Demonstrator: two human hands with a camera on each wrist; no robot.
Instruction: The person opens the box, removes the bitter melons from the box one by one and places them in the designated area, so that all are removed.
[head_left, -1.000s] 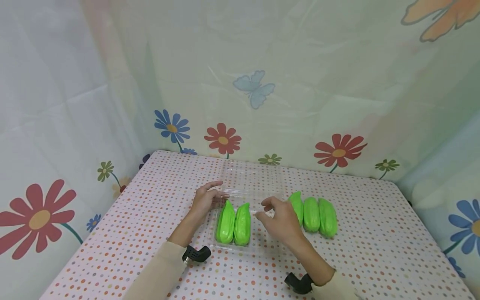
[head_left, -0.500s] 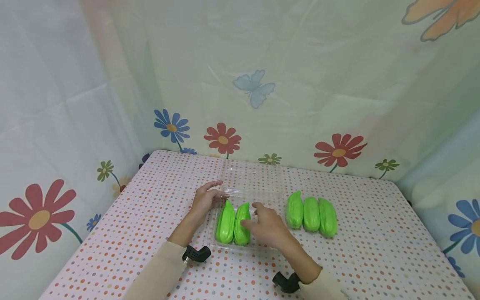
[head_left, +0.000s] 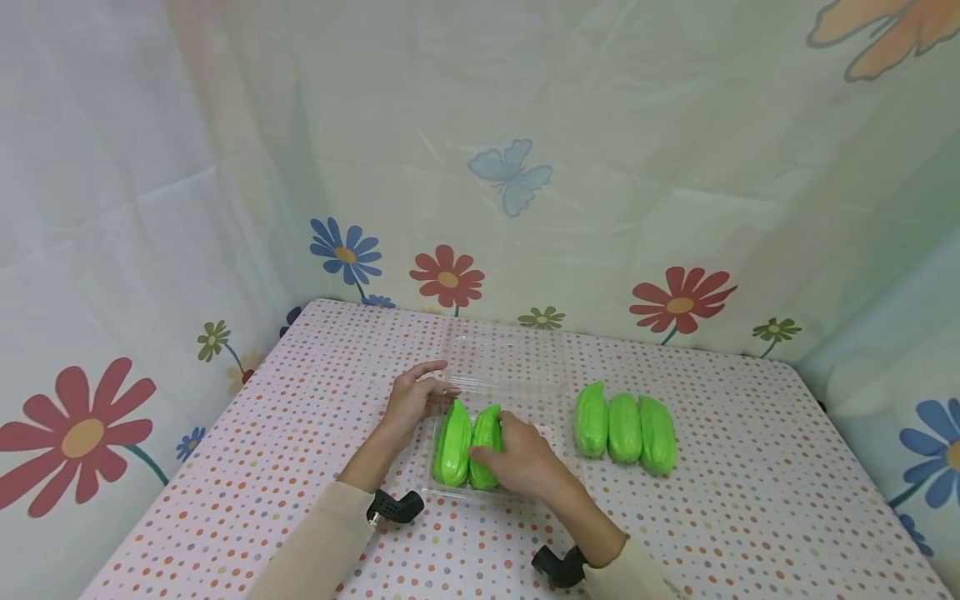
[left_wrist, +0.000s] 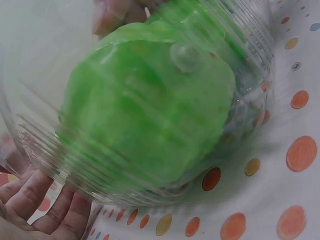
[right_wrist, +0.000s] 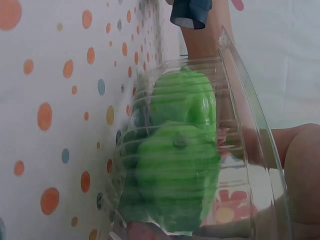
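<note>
Gourd [head_left: 486, 446] under R hand [head_left: 517, 457].

Five green gourds [head_left: 624, 428]; one clear tray [head_left: 525, 493]; two hands [head_left: 408, 403].

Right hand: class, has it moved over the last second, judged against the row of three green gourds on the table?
Yes. The right hand has moved left, away from the three gourds, and now rests on the right-hand gourd in the clear tray.
</note>
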